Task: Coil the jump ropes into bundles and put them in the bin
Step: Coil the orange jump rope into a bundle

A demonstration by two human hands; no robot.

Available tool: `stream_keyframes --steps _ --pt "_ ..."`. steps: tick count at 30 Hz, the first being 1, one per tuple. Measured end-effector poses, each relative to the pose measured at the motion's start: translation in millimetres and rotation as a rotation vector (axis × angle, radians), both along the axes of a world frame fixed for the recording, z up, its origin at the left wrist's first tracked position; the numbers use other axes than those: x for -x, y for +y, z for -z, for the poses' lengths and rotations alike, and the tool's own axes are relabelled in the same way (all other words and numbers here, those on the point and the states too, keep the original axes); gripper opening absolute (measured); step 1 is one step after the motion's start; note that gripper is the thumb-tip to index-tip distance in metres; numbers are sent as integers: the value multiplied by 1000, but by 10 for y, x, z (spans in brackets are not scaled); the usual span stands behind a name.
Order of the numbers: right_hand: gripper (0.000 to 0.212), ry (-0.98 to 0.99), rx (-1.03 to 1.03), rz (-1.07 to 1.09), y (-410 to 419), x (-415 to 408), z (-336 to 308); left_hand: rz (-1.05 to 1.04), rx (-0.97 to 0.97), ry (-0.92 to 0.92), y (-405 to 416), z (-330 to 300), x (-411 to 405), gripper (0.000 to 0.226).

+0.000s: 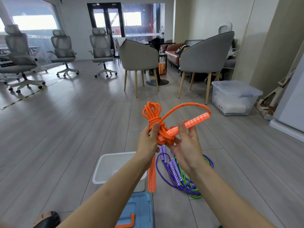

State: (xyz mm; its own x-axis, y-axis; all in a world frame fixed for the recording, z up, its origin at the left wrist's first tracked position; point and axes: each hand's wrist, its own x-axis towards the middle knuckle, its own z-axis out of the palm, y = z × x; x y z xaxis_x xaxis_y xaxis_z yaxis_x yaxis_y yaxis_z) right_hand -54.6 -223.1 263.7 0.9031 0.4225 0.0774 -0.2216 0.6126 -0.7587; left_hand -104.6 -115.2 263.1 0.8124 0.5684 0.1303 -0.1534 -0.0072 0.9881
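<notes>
While gripped by both hands (167,142) (left (148,142), right (187,145)): orange rope bundle (155,119); white bin (113,168) below.

The bin (105,168) sits on the floor (65,129), left of the loose ropes (181,176); a lidded box (235,97) stands far right.

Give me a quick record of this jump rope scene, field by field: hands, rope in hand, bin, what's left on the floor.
left hand: grips the coiled orange rope
right hand: holds the orange handle
white bin: on the floor below the arms, no rope visible inside
purple and green ropes: loose on the floor right of the bin
</notes>
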Motion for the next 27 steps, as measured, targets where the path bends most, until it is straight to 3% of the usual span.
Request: stream_keyframes --steps 2,6,9,13,27 --pt "35 90 -39 -19 -4 -12 2 -12 3 -7 -4 13 -9 44" --pt "33 176 -72 -60 -20 -32 17 -34 -42 -9 10 56 -14 54" --pt "37 153 -63 -49 -33 -27 17 1 -10 -7 27 55 -25 59" --pt "19 122 -62 -104 -54 -14 29 37 47 -20 17 83 -28 65" --pt "25 -67 56 -116 -88 -57 -30 85 42 32 92 103 -10 66"
